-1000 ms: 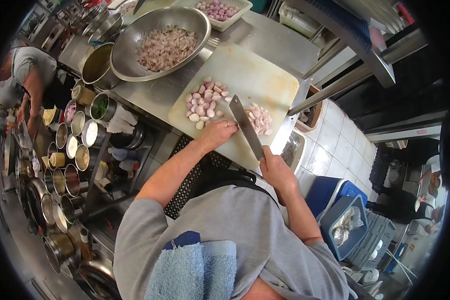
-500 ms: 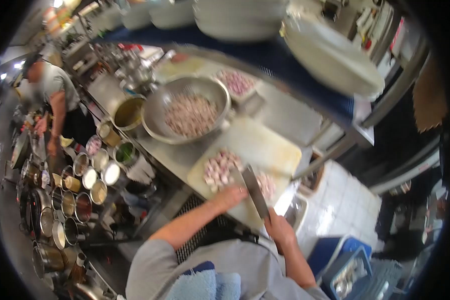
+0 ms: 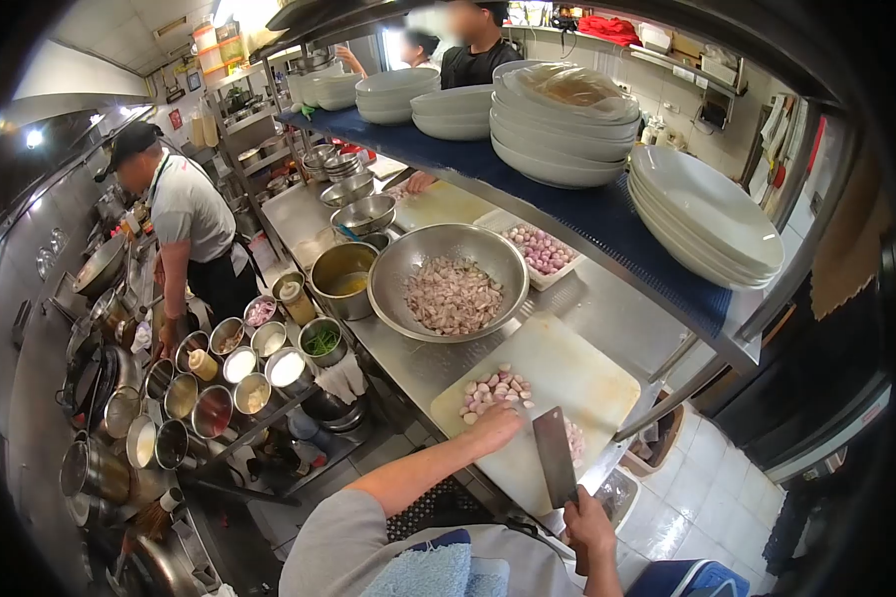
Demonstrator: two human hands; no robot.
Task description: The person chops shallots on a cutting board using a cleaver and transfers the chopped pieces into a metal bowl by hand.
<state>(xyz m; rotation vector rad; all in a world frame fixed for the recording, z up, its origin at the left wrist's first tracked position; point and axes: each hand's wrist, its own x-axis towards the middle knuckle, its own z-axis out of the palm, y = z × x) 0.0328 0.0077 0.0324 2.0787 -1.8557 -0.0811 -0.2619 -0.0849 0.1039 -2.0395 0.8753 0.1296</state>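
My right hand (image 3: 589, 527) is wrapped round the handle of a cleaver (image 3: 555, 456), its broad blade over the white cutting board (image 3: 587, 368). My left hand (image 3: 496, 428) is at the near edge of a pile of peeled shallots (image 3: 492, 390), left of the blade; its fingers are curled down, and what they hold, if anything, is hidden. Cut shallots (image 3: 574, 441) lie just right of the blade, partly hidden by it. Behind the board stands a large steel bowl (image 3: 383, 284) of chopped shallots (image 3: 453, 296).
A basket of shallots (image 3: 541, 250) sits behind the board. Overhead, a shelf (image 3: 667, 289) bears stacked white plates (image 3: 707, 214). Steel pots (image 3: 212, 410) stand at left, near a co-worker (image 3: 194, 214) at the stove. Other people are beyond the shelf.
The view has tilted up, bringing the shelf, plates and people into sight. The cleaver still sits between the whole and cut shallots, its blade now turned more flat to view.
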